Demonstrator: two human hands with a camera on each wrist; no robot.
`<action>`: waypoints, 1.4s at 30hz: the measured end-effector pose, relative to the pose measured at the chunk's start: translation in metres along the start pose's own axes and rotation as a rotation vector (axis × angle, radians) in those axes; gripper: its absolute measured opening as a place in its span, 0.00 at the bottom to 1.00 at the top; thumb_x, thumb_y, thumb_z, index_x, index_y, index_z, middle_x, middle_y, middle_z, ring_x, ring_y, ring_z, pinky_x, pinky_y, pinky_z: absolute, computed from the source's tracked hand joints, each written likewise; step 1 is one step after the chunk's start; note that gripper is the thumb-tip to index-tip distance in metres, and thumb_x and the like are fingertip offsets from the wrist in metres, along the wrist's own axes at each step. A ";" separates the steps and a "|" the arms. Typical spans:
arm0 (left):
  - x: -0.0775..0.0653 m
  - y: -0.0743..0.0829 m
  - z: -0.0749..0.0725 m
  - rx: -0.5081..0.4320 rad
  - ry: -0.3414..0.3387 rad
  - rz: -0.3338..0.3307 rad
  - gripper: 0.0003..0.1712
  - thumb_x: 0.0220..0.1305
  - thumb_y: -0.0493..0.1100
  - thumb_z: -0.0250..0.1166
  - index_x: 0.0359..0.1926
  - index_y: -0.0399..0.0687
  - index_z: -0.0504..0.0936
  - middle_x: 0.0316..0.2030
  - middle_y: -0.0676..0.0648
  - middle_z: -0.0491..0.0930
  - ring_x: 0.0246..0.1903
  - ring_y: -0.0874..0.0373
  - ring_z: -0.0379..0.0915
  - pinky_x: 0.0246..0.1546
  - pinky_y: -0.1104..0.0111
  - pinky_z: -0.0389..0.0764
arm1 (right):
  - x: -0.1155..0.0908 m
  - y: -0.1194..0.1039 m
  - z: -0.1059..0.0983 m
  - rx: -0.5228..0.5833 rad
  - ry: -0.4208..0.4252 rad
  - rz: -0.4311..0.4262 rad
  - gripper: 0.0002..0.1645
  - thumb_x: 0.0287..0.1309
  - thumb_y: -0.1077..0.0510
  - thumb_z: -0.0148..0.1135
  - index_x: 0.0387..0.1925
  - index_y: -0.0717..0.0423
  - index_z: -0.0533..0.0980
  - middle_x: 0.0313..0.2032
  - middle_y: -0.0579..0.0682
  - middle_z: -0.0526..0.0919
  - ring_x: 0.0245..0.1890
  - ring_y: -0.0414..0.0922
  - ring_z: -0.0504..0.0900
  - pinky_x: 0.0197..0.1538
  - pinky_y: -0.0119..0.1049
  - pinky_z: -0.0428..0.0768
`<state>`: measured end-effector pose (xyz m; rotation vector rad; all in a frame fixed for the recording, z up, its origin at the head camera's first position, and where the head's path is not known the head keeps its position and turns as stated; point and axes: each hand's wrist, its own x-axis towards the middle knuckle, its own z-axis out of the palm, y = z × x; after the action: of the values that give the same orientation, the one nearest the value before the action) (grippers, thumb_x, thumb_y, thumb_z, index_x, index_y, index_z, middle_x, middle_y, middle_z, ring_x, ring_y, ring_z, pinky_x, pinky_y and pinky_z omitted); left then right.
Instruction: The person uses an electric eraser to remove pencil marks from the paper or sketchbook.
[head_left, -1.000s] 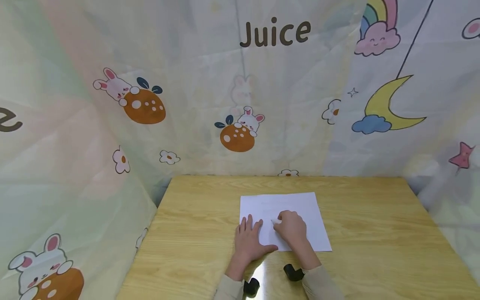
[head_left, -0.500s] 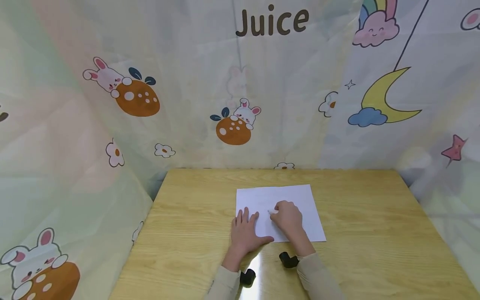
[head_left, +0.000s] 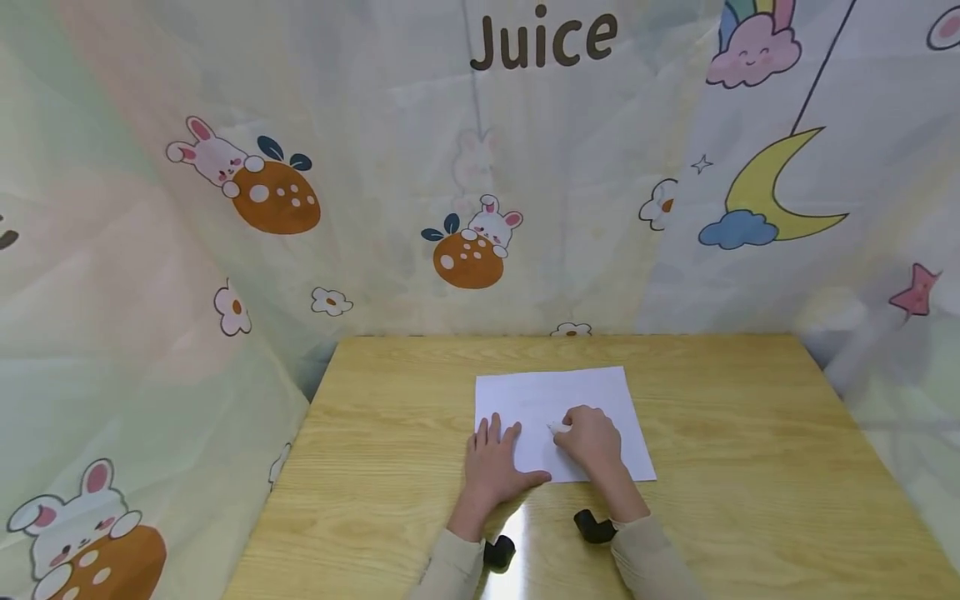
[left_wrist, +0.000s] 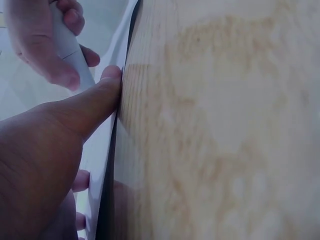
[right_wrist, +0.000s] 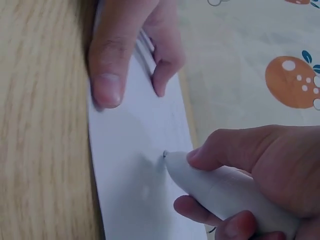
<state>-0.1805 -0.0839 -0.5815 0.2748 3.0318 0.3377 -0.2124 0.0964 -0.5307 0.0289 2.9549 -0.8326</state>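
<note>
A white sheet of paper (head_left: 585, 385) lies on the wooden table. My left hand (head_left: 495, 468) rests flat on its left part, fingers spread, with the thumb (left_wrist: 102, 92) along the near edge. My right hand (head_left: 592, 437) grips a thick white pen (right_wrist: 215, 187) between thumb and curled fingers over the middle of the sheet. The pen is tilted, and its small dark tip is at the paper; whether it touches I cannot tell. Faint marks show on the sheet in the right wrist view, too pale to read.
The wooden table (head_left: 750, 433) extends on both sides of the sheet. Behind it hangs a printed cloth (head_left: 390, 167) with rabbits, fruit and a moon. Black wrist pieces, one on the left (head_left: 498, 552) and one on the right (head_left: 594, 527), sit beside the sleeves.
My right hand has shifted a little to the right over the paper with the pen. The left hand stays in place on the sheet. The head view has tilted slightly.
</note>
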 end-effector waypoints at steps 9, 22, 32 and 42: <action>0.000 0.002 0.002 0.001 0.001 0.000 0.60 0.42 0.86 0.56 0.71 0.58 0.65 0.73 0.36 0.52 0.71 0.39 0.45 0.65 0.45 0.56 | -0.001 0.003 0.002 0.018 0.013 0.000 0.12 0.44 0.57 0.70 0.32 0.60 0.84 0.28 0.52 0.84 0.20 0.44 0.74 0.22 0.42 0.76; 0.000 -0.001 0.000 0.007 0.011 -0.007 0.60 0.42 0.85 0.57 0.71 0.57 0.66 0.72 0.36 0.52 0.71 0.39 0.45 0.65 0.46 0.55 | -0.003 0.007 0.006 0.029 0.065 0.007 0.12 0.43 0.57 0.68 0.32 0.60 0.83 0.27 0.53 0.83 0.22 0.47 0.76 0.23 0.45 0.76; 0.002 0.002 -0.001 0.020 -0.011 -0.003 0.60 0.43 0.85 0.56 0.71 0.57 0.65 0.72 0.36 0.51 0.71 0.38 0.45 0.65 0.45 0.55 | -0.004 0.025 0.005 0.119 0.139 0.004 0.18 0.42 0.55 0.74 0.39 0.55 0.83 0.30 0.53 0.84 0.24 0.47 0.78 0.24 0.41 0.73; 0.002 0.003 -0.008 -0.027 0.022 0.023 0.52 0.48 0.78 0.62 0.68 0.54 0.70 0.69 0.34 0.58 0.68 0.36 0.52 0.62 0.44 0.61 | -0.007 0.042 -0.012 0.098 0.259 -0.078 0.17 0.45 0.54 0.76 0.35 0.59 0.81 0.31 0.54 0.83 0.24 0.48 0.77 0.28 0.43 0.74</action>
<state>-0.1824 -0.0820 -0.5734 0.3066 3.0451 0.3856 -0.2048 0.1383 -0.5414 0.0293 3.1687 -1.0596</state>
